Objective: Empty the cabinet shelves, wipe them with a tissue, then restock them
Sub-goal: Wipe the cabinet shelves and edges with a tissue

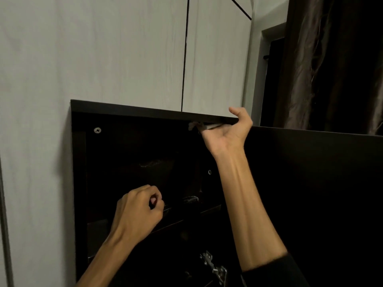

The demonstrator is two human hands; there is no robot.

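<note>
Dark cabinet (132, 154), occupying the lower centre of the frame against a pale wood-grain wall, stood open; its interior was nearly black and its contents could not be made out. The top panel (145, 110) ran as a thin dark strip, sloping slightly down toward the right. A shelf edge (186, 216) crossed the lower centre of the interior. The open door (310, 193) filled the lower right as a flat dark slab. A small pale tissue (204, 126), crumpled, was pressed against the underside of the top panel, right of centre.
</note>
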